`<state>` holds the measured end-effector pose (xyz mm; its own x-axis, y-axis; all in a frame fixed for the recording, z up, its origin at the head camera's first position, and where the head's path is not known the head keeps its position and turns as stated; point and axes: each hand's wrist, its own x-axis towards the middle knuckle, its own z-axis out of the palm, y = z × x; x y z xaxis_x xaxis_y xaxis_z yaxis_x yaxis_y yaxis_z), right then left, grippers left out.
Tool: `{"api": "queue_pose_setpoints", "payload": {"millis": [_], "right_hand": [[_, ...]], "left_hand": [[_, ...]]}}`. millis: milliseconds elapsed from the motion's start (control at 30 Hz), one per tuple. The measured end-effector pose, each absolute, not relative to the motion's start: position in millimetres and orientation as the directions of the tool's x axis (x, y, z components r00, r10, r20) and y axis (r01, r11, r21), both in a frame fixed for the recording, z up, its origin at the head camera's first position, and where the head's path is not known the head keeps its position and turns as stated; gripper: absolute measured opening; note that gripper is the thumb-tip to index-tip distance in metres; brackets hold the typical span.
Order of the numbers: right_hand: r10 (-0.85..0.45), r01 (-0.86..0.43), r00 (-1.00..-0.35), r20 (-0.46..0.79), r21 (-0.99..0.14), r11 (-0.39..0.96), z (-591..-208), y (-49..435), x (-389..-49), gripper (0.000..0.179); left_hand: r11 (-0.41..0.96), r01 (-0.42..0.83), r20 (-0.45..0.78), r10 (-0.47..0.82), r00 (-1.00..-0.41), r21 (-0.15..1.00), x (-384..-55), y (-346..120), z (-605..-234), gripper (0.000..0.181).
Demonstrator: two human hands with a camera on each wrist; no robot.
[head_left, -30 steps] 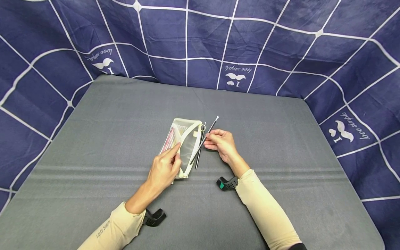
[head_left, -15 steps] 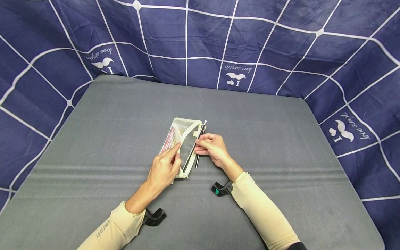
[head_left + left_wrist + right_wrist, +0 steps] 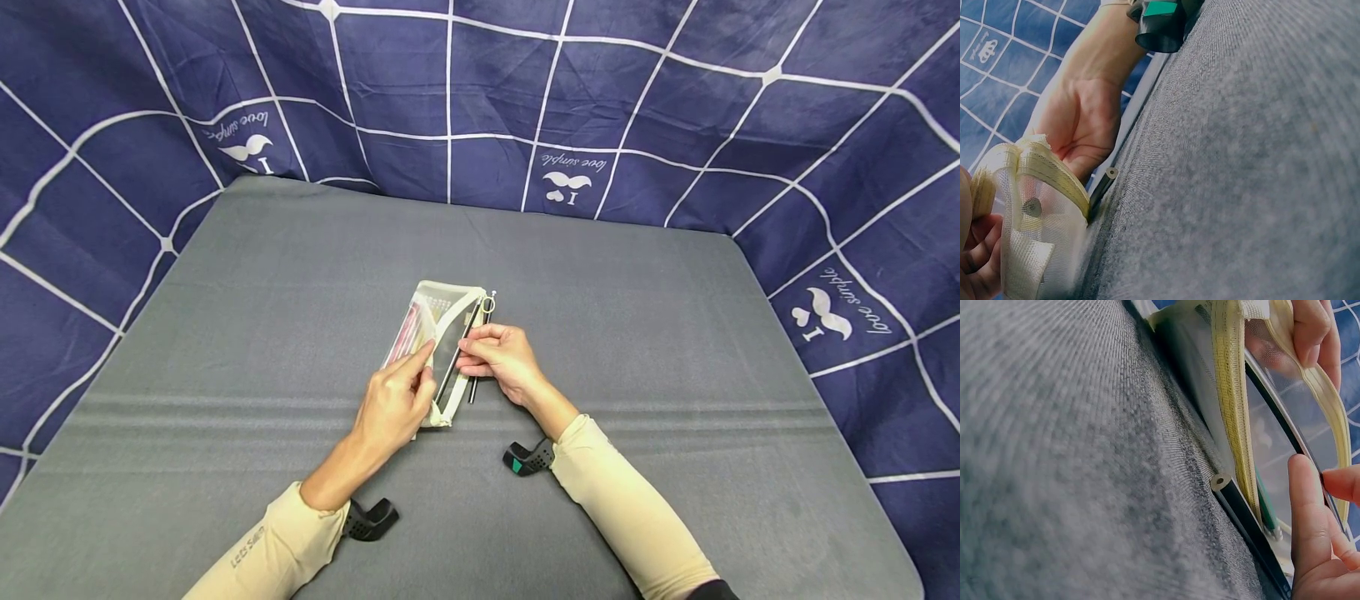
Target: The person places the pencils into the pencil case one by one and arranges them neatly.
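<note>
A see-through mesh pencil pouch [image 3: 456, 307] with cream zipper edging lies unzipped mid-table, pink and pale items showing inside. My left hand [image 3: 393, 398] pinches its left zipper edge and keeps the mouth spread. Between thumb and fingers, my right hand [image 3: 501, 358] holds a slim black pencil [image 3: 447, 382] lengthwise in the pouch's opening. In the right wrist view this pencil [image 3: 1275, 406] slants between the two zipper bands. A second black pencil [image 3: 473, 390] lies on the table along the pouch's right side, its blunt unsharpened end [image 3: 1110, 175] facing the left wrist camera. A green pencil [image 3: 1266, 506] shows through the mesh.
Grey cloth covers the table [image 3: 637, 333]. Blue curtains [image 3: 495, 92] with white grid lines hang along the back and both sides. Each wrist wears a black camera band, such as the left wrist's band [image 3: 371, 520]. A zipper pull ring [image 3: 488, 305] sits at the pouch's far corner.
My right hand has moved left with the black pencil, turning it parallel to the pouch and lowering it from beyond the right edge into the mouth. The left hand has stayed put.
</note>
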<state>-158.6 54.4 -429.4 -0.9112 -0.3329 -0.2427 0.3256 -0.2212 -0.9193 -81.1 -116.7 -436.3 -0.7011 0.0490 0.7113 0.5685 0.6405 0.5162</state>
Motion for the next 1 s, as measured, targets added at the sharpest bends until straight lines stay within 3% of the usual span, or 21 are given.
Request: {"api": "queue_pose_setpoints", "payload": {"millis": [500,700,1000], "right_hand": [[-0.357,0.36,-0.892,-0.277,-0.913,-0.191,-431.6,52.7,-159.0,0.01],[-0.386,0.348,-0.884,-0.265,-0.923,-0.165,-430.1,52.5,-158.7,0.029],[-0.395,0.334,-0.885,-0.248,-0.928,-0.166,-429.1,53.1,-157.5,0.031]], "left_hand": [[0.635,0.571,0.711,0.049,-0.702,0.52,-81.2,-117.3,-435.5,0.037],[0.635,0.572,0.711,0.051,-0.702,0.519,-81.3,-117.5,-435.7,0.036],[0.639,0.566,0.709,0.045,-0.704,0.522,-80.7,-117.0,-435.3,0.038]]}}
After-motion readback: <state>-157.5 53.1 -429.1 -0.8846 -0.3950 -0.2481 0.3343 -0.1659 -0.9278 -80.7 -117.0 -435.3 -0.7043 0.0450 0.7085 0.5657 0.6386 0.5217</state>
